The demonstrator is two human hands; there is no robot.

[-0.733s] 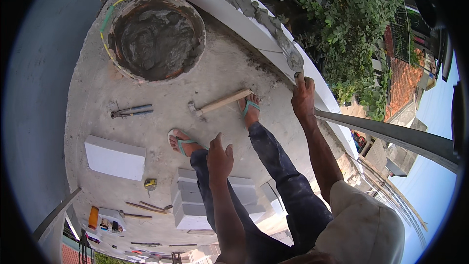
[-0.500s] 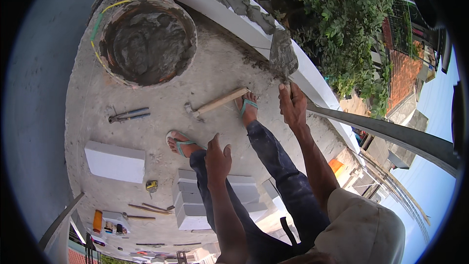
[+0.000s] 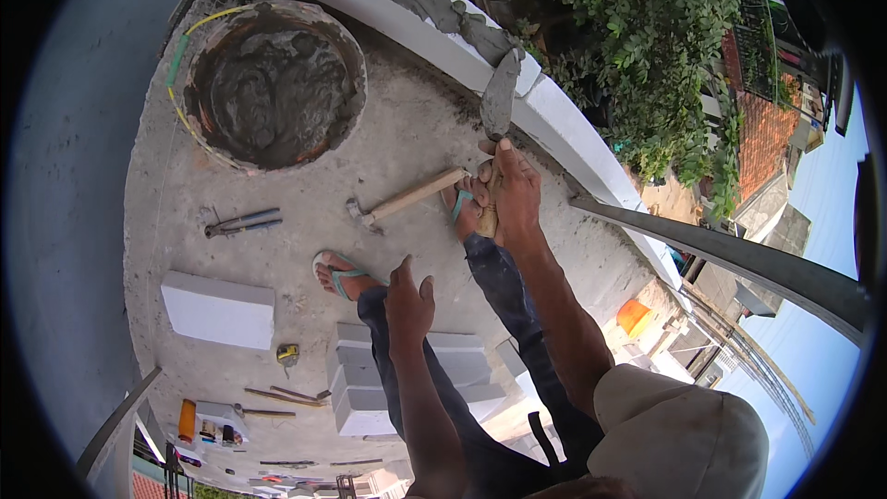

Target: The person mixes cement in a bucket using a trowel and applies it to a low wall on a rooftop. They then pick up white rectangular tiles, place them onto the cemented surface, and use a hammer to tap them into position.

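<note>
My right hand (image 3: 516,187) is closed around the handle of a mortar-smeared trowel (image 3: 500,97). The trowel's blade points away from me, tilted, with its tip near the mortar bed (image 3: 443,7) on top of a low white block wall (image 3: 577,134). Whether the tip touches the mortar I cannot tell. My left hand (image 3: 409,307) hangs over my left leg, holding nothing, thumb and forefinger apart. At the far left stands a round tub (image 3: 356,83) of wet grey mortar (image 3: 277,88).
A hammer (image 3: 414,195) lies by my right foot, pincers (image 3: 243,223) left of it. One white block (image 3: 218,309), a tape measure (image 3: 287,354) and stacked blocks (image 3: 365,407) sit nearer. A grey pole (image 3: 721,245) slants across the right; plants (image 3: 647,55) grow beyond the wall.
My right hand and the trowel have moved left, inward from the wall. The blade has turned from broad to narrower in view. My left hand stays about where it was.
</note>
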